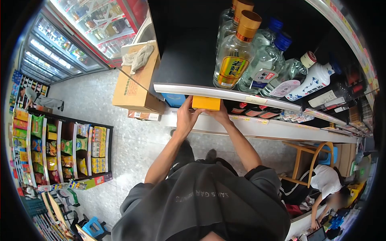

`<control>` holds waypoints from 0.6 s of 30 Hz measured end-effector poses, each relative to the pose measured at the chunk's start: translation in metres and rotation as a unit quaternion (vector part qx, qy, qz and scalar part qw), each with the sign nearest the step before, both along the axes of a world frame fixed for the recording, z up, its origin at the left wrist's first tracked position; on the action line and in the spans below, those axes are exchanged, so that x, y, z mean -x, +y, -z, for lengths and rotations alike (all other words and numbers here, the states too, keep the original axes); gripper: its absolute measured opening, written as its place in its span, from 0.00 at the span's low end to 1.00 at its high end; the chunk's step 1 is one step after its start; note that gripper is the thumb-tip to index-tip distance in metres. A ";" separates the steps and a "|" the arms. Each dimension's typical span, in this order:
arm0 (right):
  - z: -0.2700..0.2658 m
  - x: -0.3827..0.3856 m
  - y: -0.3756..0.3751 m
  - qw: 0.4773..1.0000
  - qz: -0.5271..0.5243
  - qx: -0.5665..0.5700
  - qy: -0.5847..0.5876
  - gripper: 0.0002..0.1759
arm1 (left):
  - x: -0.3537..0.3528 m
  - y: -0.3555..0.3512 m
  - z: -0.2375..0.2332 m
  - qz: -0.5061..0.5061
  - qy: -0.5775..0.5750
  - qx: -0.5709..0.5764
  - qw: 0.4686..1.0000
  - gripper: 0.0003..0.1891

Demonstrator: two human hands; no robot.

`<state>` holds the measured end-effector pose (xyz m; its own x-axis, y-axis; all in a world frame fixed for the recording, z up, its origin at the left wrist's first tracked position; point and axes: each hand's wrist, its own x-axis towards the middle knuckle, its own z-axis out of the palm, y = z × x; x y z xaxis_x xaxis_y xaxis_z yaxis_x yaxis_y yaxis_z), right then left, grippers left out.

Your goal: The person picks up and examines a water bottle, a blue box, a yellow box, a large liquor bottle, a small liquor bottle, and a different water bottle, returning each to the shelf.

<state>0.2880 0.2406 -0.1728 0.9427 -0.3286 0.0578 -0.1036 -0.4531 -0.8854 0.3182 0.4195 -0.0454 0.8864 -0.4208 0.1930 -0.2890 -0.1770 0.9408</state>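
Observation:
A yellow box (206, 103) sits partly under the front edge of the upper shelf (193, 89), at the lower shelf. My left hand (186, 119) is closed on its left side. From the right, my right hand (219, 115) grips the same box, with its fingertips partly hidden behind it. A blue box (175, 99) stands just left of my left hand. Several dark bottles with red labels (239, 107) are to the right of my right hand on that lower level.
Overhead on the upper shelf stand a gold-capped bottle (233, 60), blue-capped clear bottles (263, 64) and a white patterned bottle (311, 86). A cardboard box (134, 88) with a cloth (138, 58) is left. A wooden chair (299, 160) and a seated person (327, 180) are right.

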 end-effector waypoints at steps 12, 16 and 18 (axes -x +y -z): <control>0.019 -0.027 -0.013 0.993 -0.079 -0.027 0.080 0.33 | 0.066 0.058 0.030 0.040 0.143 -0.086 0.985 0.15; 0.010 -0.031 -0.003 0.992 -0.075 0.025 0.101 0.32 | 0.089 0.091 0.104 0.041 0.243 -0.099 0.964 0.14; 0.009 -0.033 0.001 0.993 -0.073 0.023 0.092 0.32 | 0.096 0.096 0.114 0.050 0.247 -0.087 0.964 0.15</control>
<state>0.3214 0.2417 -0.1819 0.9759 -0.1892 -0.1083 -0.1925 -0.5147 -0.8355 0.2224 0.5157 -0.1596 0.8055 -0.4969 -0.3230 0.1620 -0.3396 0.9265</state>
